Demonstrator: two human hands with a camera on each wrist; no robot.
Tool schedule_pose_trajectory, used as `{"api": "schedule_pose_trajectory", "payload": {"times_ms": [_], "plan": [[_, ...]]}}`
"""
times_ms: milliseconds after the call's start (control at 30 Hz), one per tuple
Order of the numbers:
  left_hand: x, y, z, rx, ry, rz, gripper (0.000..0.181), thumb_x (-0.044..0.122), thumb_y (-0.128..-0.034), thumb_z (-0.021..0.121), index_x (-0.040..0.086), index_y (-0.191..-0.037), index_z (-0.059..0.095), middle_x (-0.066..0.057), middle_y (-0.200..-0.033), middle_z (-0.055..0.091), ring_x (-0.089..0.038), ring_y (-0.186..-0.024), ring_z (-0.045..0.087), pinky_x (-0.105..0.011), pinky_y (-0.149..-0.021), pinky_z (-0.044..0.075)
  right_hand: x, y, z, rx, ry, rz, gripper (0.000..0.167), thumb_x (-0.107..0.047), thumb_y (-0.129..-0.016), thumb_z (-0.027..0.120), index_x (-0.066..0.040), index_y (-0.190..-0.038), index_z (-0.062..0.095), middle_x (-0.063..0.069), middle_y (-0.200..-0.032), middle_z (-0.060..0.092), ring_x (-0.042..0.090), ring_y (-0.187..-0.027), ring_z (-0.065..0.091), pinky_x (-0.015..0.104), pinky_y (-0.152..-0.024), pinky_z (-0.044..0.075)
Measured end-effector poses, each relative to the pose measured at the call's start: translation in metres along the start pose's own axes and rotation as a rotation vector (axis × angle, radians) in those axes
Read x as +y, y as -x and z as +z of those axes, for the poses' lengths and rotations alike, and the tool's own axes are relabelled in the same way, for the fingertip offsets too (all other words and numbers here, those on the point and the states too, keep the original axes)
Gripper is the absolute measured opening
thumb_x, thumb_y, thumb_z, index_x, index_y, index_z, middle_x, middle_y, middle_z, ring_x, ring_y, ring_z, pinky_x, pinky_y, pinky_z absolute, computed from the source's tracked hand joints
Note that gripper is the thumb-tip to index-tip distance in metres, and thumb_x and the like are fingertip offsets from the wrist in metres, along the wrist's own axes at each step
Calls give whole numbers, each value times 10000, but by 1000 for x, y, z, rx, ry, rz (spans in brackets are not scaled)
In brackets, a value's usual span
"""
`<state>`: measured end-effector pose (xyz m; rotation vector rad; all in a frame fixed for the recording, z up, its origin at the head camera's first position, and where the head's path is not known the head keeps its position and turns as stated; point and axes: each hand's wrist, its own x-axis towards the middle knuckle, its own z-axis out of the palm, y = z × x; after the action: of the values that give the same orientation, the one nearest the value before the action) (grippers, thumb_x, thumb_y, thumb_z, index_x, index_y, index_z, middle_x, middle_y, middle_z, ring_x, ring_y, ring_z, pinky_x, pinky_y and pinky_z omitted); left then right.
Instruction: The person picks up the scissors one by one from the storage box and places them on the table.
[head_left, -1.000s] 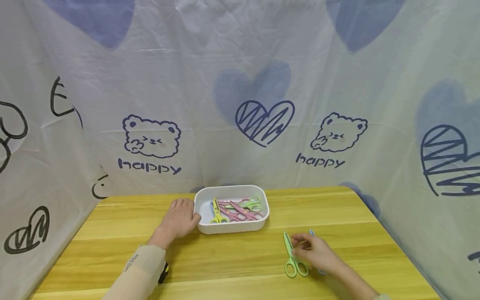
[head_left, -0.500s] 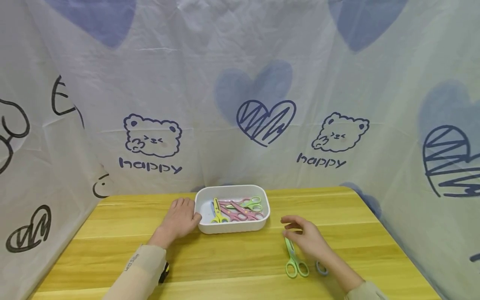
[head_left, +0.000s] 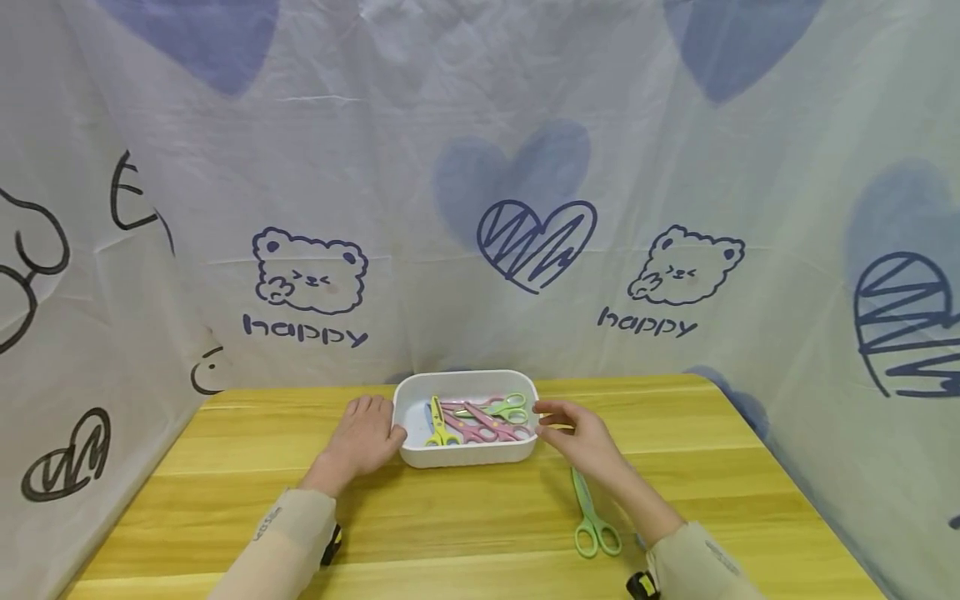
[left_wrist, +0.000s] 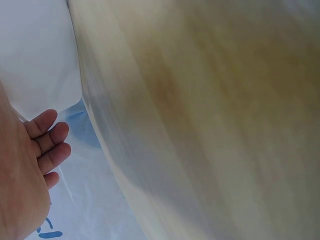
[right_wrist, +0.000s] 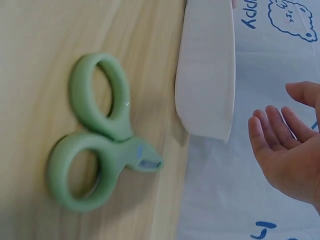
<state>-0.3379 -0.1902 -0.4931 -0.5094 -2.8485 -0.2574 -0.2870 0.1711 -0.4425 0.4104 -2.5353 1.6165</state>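
In the centre of the head view, the white plastic box point(head_left: 468, 454) is gaping upward, leaving a way in from above, while piled scissors point(head_left: 480, 417) are crowding its middle and right. The left hand point(head_left: 365, 435) is obstructing its left end, the right hand point(head_left: 581, 437) its right. At lower centre, wooden tabletop point(head_left: 457, 525) is offering passage between the forearms, green-handled scissors point(head_left: 588, 510) flanking it at right.

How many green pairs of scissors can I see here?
2: one green pair lies in the white box, the second green pair outside it on the table. More could be hidden under the other scissors.
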Motion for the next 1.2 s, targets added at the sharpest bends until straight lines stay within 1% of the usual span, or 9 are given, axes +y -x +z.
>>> {"api": "schedule_pose_trajectory", "payload": {"times_ms": [133, 200, 433, 567, 733, 867, 1000, 1100, 1200], "plan": [[-1, 0, 1, 1, 1, 3, 410, 274, -969, 495, -85, -1156, 558, -181, -1056, 563, -357, -1028, 463, -550, -1067, 355, -1, -12, 10, -5, -4, -2, 357, -28, -950, 700, 18, -1303, 666, 159, -1261, 706, 316, -1133, 671, 427, -982, 550], [-1, 1, 2, 1, 4, 4, 420, 274, -967, 491, -91, -1164, 558, -188, -1070, 568, -359, -1033, 465, -555, -1070, 353, -1, -18, 15, -15, -9, -11, 356, -17, -944, 700, 36, -1295, 664, 181, -1252, 705, 326, -1122, 678, 415, -964, 560], [1, 3, 0, -18, 20, -10, 448, 280, -979, 506, -104, -1204, 561, -212, -1143, 585, -374, -1096, 475, -551, -1107, 340, -4, -36, 31, -85, -5, -41, 344, -25, -941, 699, 49, -1275, 663, 215, -1233, 706, 348, -1096, 694, 414, -928, 576], [2, 3, 1, -13, 15, -4, 431, 281, -973, 504, -91, -1185, 562, -203, -1115, 584, -372, -1079, 477, -552, -1095, 342, -6, -46, 42, -119, -9, -29, 352, -28, -943, 694, 38, -1288, 663, 204, -1236, 705, 342, -1106, 692, 435, -950, 566], [3, 2, 1, 15, 18, 11, 405, 269, -956, 506, -83, -1148, 565, -197, -1070, 583, -372, -1049, 484, -557, -1069, 357, -9, -57, 55, -154, -7, -19, 355, -50, -941, 706, 57, -1277, 663, 197, -1240, 706, 341, -1103, 691, 445, -983, 548], [4, 2, -1, 8, 13, 7, 406, 260, -969, 514, -91, -1167, 563, -202, -1091, 587, -376, -1072, 487, -551, -1084, 353, -12, -65, 64, -190, -3, 0, 379, -83, -942, 724, 64, -1286, 662, 188, -1254, 707, 324, -1095, 697, 432, -975, 552], [4, 1, -3, -1, -7, -2, 384, 250, -973, 526, -82, -1161, 561, -185, -1073, 578, -366, -1059, 481, -542, -1077, 360, -12, -76, 74, -228, 14, 11, 396, -121, -950, 728, 54, -1298, 658, 171, -1246, 716, 301, -1092, 701, 424, -973, 552], [4, 1, -5, -4, -14, -5, 363, 246, -973, 527, -73, -1143, 560, -174, -1048, 567, -359, -1037, 474, -537, -1062, 366, -12, -83, 81, -253, 12, 23, 387, -117, -953, 726, 39, -1300, 657, 161, -1229, 723, 285, -1084, 698, 431, -985, 541], [3, 2, -6, -3, -20, -4, 356, 249, -974, 523, -70, -1129, 560, -169, -1034, 562, -356, -1031, 473, -537, -1058, 367, -13, -87, 88, -284, 2, 34, 396, -93, -949, 723, 59, -1306, 642, 181, -1223, 718, 275, -1064, 696, 426, -987, 534]]}}
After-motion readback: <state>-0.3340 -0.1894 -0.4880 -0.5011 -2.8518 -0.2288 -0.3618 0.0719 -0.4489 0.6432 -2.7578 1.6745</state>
